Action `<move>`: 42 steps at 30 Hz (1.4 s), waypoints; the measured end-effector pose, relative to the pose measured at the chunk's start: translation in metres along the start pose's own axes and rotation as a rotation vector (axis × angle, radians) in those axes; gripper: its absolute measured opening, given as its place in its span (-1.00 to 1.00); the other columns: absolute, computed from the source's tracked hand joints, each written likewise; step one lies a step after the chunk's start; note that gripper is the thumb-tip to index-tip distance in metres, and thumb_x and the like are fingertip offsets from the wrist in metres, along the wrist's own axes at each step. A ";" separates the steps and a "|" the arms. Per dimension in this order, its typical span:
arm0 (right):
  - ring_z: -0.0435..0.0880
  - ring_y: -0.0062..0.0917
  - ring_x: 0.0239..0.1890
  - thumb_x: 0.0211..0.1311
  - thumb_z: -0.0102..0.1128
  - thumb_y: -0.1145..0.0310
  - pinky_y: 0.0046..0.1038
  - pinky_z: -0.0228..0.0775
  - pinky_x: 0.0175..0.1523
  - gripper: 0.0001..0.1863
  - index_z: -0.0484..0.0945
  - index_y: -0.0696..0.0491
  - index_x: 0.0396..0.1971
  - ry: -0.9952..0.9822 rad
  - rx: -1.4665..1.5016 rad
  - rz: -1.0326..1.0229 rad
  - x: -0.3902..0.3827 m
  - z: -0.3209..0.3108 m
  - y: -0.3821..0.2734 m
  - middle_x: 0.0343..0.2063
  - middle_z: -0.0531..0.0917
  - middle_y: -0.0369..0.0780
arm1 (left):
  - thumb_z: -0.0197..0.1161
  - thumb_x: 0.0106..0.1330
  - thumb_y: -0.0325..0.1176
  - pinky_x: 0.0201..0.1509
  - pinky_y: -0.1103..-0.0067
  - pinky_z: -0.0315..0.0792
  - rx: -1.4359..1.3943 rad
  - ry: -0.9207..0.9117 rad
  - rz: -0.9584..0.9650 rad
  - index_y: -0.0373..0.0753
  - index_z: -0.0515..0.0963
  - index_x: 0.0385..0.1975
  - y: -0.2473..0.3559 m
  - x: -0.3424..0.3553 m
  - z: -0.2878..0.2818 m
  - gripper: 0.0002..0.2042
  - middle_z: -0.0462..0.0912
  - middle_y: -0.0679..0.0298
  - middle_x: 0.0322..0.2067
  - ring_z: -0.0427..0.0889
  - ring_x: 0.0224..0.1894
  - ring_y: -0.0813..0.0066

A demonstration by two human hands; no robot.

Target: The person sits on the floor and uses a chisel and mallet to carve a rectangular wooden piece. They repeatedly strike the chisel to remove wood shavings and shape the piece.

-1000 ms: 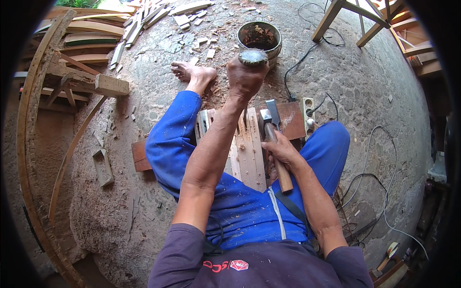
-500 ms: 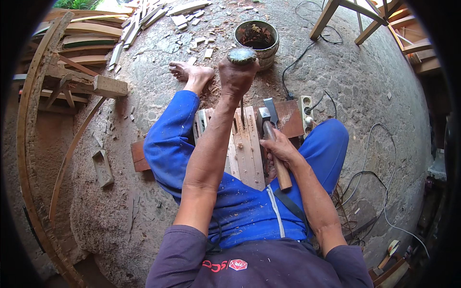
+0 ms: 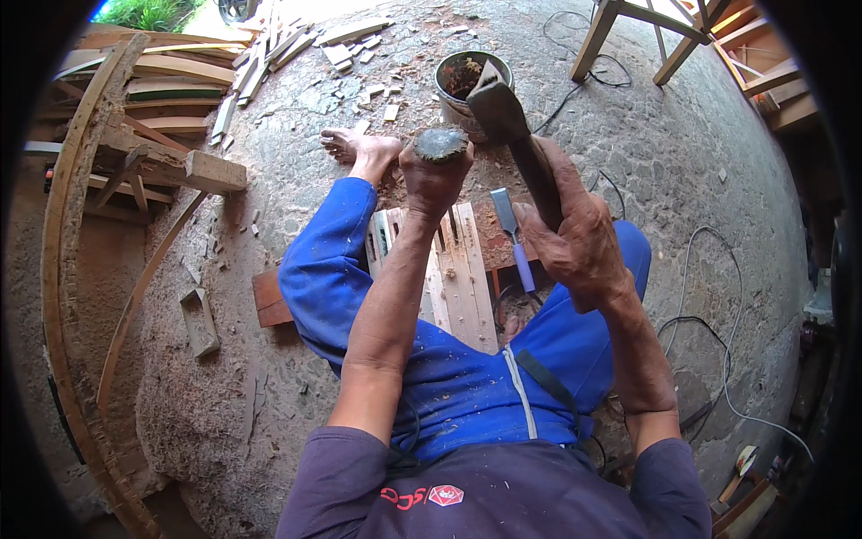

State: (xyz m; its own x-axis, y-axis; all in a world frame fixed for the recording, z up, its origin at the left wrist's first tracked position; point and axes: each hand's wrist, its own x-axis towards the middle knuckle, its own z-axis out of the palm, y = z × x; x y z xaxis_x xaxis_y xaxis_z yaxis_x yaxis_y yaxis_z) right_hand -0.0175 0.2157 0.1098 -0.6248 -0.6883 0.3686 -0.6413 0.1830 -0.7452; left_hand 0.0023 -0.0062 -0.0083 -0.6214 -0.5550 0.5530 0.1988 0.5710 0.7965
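One chisel handle [image 3: 440, 144] is gripped upright in the left hand [image 3: 434, 175], the fingers closed fully around it so that only its worn, rounded top is seen above the fist. The blade below the fist is hidden, so it cannot be told where it meets the wood. One hammer [image 3: 516, 148] is held raised in the right hand [image 3: 579, 247], whose fingers are wrapped tightly around the wooden shaft; its dark head is lifted just to the right of the chisel top and slightly farther away.

Beneath both hands, one pale wooden panel [image 3: 458, 269] with cut slots is laid on the floor between the legs, which are clothed in blue trousers. One second chisel [image 3: 512, 238], with a flat steel blade and a purple handle, is lying just right of the panel. One bare foot [image 3: 355, 148] is stretched out at the far left of the panel.

One round bucket [image 3: 467, 81] filled with scraps is set beyond the hands. Many small offcuts [image 3: 359, 54] are scattered at the far left, and stacked planks [image 3: 171, 76] are seen by a curved wooden frame [image 3: 67, 234] along the left. One small wooden block [image 3: 199, 321] is lying on the left. Cables [image 3: 718, 350] are trailed across the right side.

The floor [image 3: 682, 162] is rough, dusty concrete strewn with shavings; furniture legs [image 3: 611, 31] are visible at the far right.
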 end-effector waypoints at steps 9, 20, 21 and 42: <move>0.74 0.00 -0.31 0.25 0.16 0.49 -0.01 0.62 -0.25 -0.26 0.13 0.04 0.43 -0.398 -0.596 0.033 0.027 0.011 -0.005 -0.31 0.66 0.03 | 0.37 0.22 -0.36 -0.21 0.42 0.57 0.026 0.051 0.242 -0.24 0.66 -0.23 0.010 -0.003 0.006 -0.83 0.76 0.18 -0.33 0.75 -0.29 0.24; 0.62 -0.56 -0.27 0.25 0.24 0.63 -0.45 0.53 -0.10 -0.48 0.39 0.06 0.20 0.546 0.129 -0.449 0.092 -0.058 -0.118 -0.25 0.63 -0.23 | 0.45 0.11 -0.41 -0.30 0.47 0.55 -0.067 -0.014 -0.114 -0.30 0.67 -0.46 -0.009 -0.005 0.001 -0.89 0.75 0.26 -0.50 0.71 -0.44 0.49; 0.66 -0.50 -0.30 0.25 0.24 0.62 -0.41 0.56 -0.15 -0.44 0.34 0.07 0.24 0.622 0.110 -0.506 0.092 -0.055 -0.114 -0.29 0.64 -0.19 | 0.45 0.12 -0.41 -0.29 0.47 0.55 -0.042 -0.017 -0.119 -0.30 0.67 -0.44 -0.008 -0.006 -0.001 -0.88 0.76 0.25 -0.46 0.71 -0.42 0.48; 0.69 -0.31 -0.59 0.22 0.26 0.56 -0.31 0.50 -0.50 -0.47 0.33 0.11 0.18 0.412 -0.148 -0.345 0.074 -0.039 -0.083 -0.61 0.58 -0.16 | 0.44 0.13 -0.39 -0.29 0.43 0.56 -0.042 -0.082 -0.157 -0.28 0.67 -0.43 -0.006 -0.005 0.007 -0.88 0.75 0.24 -0.48 0.73 -0.41 0.43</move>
State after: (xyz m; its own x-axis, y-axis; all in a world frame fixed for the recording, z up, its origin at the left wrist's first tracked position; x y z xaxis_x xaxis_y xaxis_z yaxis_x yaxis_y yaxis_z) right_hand -0.0282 0.1771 0.2205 -0.4712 -0.4000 0.7861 -0.8765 0.1129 -0.4680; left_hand -0.0015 -0.0029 -0.0176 -0.7071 -0.5831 0.4001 0.1245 0.4543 0.8821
